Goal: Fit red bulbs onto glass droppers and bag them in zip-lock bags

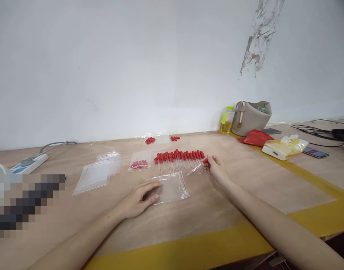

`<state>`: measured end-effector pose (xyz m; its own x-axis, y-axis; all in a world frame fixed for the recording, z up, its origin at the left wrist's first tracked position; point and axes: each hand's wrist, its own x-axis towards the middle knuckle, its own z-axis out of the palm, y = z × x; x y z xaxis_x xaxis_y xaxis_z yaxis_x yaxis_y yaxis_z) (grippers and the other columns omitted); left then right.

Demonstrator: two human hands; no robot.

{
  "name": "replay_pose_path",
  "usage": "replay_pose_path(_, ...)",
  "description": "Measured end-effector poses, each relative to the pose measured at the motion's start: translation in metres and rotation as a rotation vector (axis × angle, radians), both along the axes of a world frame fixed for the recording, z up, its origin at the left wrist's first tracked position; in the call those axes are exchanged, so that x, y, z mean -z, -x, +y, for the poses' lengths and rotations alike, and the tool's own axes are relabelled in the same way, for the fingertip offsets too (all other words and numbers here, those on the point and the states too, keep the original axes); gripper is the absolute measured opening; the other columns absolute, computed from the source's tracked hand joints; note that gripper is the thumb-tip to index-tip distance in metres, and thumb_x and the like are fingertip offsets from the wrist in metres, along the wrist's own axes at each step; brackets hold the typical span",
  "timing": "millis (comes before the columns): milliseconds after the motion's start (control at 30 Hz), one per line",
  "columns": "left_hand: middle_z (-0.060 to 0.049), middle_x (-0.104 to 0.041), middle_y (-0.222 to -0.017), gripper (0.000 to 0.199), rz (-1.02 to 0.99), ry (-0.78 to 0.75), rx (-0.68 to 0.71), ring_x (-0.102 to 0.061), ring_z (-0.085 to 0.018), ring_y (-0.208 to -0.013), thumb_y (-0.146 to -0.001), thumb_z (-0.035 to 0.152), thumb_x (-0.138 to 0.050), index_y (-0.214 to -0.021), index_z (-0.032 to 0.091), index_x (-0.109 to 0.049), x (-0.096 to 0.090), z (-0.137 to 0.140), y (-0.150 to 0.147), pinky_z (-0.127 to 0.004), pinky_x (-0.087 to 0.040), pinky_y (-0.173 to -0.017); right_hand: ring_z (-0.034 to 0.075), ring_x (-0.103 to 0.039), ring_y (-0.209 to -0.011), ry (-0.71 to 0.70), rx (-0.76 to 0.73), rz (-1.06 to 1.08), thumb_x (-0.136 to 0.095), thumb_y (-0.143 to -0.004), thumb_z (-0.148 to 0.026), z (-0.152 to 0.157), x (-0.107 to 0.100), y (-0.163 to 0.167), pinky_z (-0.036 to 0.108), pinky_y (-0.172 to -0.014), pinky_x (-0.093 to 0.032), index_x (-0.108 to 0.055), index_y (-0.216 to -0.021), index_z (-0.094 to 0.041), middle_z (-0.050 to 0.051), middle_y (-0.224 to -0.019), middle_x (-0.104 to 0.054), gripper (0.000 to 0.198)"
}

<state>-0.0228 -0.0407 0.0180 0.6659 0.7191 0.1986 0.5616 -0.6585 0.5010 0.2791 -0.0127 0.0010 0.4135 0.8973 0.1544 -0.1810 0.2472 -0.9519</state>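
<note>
My right hand [217, 168] pinches a glass dropper [198, 166] by its red rubber bulb, the clear tube slanting down to the left. Several more droppers with red bulbs [181, 155] lie side by side in a row just left of it, tubes toward me. My left hand [142, 197] lies on the left end of a clear zip bag [172, 188], thumb and fingers apart. That bag is flat and its red-striped edge faces right. Behind it, another clear zip bag [140, 161] has several red bulbs in it.
Flat zip bags [94, 176] lie at left, near a power strip [33, 164]. Two small piles of red bulbs [150, 140] sit by the wall. At right are a bottle [225, 122], a grey bag [252, 118], a red pouch [256, 138], a phone [316, 152] and black cables [323, 132].
</note>
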Motion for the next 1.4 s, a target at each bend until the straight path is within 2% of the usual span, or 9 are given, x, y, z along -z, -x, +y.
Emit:
replay_pose_path(200,-0.002,-0.043,-0.130,0.045,0.043,-0.025,0.085,-0.038,-0.020,-0.119,-0.083,0.032,-0.047,-0.127,0.029,-0.039,-0.002,-0.001,0.000,-0.039,-0.031,-0.100,0.010,-0.055,-0.053,0.078,-0.129,0.152,-0.058,-0.071,-0.040,-0.004,0.005,0.015,0.026,-0.055,-0.048,-0.042,-0.073,-0.021,-0.001,-0.066,-0.055,0.025)
replay_pose_path(300,-0.002,-0.035,-0.135,0.049,0.063,-0.034,0.112,-0.032,-0.021,-0.123,-0.083,0.033,-0.046,-0.130,0.028,-0.034,-0.004,-0.002,-0.002,-0.039,-0.028,-0.102,0.011,-0.059,-0.061,0.160,-0.374,0.159,-0.063,-0.068,-0.035,-0.011,0.001,0.017,0.026,-0.063,-0.049,-0.046,-0.071,-0.019,0.001,-0.071,-0.059,0.024)
replay_pose_path(433,-0.003,-0.030,-0.138,0.052,0.089,-0.031,0.127,-0.029,-0.021,-0.125,-0.083,0.036,-0.047,-0.132,0.028,-0.030,-0.006,-0.003,-0.004,-0.040,-0.027,-0.102,0.009,-0.055,-0.056,0.251,-0.714,-0.166,-0.072,-0.057,-0.033,-0.017,-0.005,0.009,0.022,-0.054,-0.044,-0.056,-0.074,-0.015,0.000,-0.064,-0.059,0.030)
replay_pose_path(600,-0.003,-0.030,-0.138,0.054,0.080,-0.027,0.159,-0.029,-0.022,-0.125,-0.082,0.037,-0.049,-0.132,0.028,-0.030,-0.005,-0.002,-0.008,-0.040,-0.027,-0.102,0.008,-0.050,-0.057,0.059,-0.705,-0.528,-0.069,-0.059,-0.039,-0.018,-0.005,0.009,0.021,-0.055,-0.039,-0.062,-0.073,-0.013,-0.001,-0.064,-0.059,0.030)
replay_pose_path(933,-0.004,-0.030,-0.138,0.053,0.067,-0.048,0.170,-0.029,-0.023,-0.124,-0.082,0.038,-0.049,-0.131,0.027,-0.031,-0.004,-0.003,-0.015,-0.041,-0.028,-0.101,0.009,-0.050,-0.055,0.046,-0.834,-0.600,-0.061,-0.068,-0.035,-0.027,-0.004,0.022,0.020,-0.051,-0.037,-0.061,-0.083,-0.013,0.000,-0.066,-0.060,0.027)
replay_pose_path(1033,-0.006,-0.029,-0.137,0.043,0.018,-0.098,0.093,-0.033,-0.024,-0.122,-0.083,0.037,-0.046,-0.124,0.025,-0.042,-0.002,-0.004,-0.012,-0.040,-0.034,-0.098,0.008,-0.048,-0.051,0.101,-0.699,-0.692,-0.059,-0.068,-0.036,-0.019,-0.011,0.010,0.020,-0.048,-0.036,-0.062,-0.078,-0.013,0.001,-0.065,-0.061,0.025)
replay_pose_path(1200,-0.006,-0.047,-0.122,0.032,-0.018,-0.098,0.050,-0.049,-0.020,-0.107,-0.085,0.034,-0.045,-0.115,0.025,-0.052,0.000,-0.003,-0.009,-0.034,-0.044,-0.087,0.013,-0.054,-0.061,0.108,-0.271,-1.024,-0.056,-0.070,-0.027,0.022,-0.030,0.007,0.022,-0.056,-0.040,-0.063,-0.070,-0.013,0.003,-0.066,-0.063,0.015)
replay_pose_path(1300,-0.004,-0.054,-0.116,0.030,0.006,-0.078,0.095,-0.047,-0.019,-0.109,-0.086,0.032,-0.043,-0.113,0.024,-0.054,0.001,-0.001,-0.009,-0.036,-0.039,-0.093,0.016,-0.057,-0.077,0.097,-0.054,-1.251,-0.052,-0.074,-0.029,0.053,-0.038,0.025,0.025,-0.069,-0.041,-0.066,-0.079,-0.018,0.005,-0.084,-0.064,0.019)
replay_pose_path(1400,-0.004,-0.055,-0.115,0.030,0.009,-0.059,0.118,-0.046,-0.018,-0.110,-0.088,0.030,-0.039,-0.112,0.025,-0.055,0.001,0.000,-0.008,-0.034,-0.038,-0.094,0.020,-0.054,-0.093,0.135,0.078,-1.331,-0.046,-0.078,-0.037,0.079,-0.038,0.047,0.029,-0.077,-0.040,-0.066,-0.086,-0.018,0.009,-0.104,-0.058,0.029)
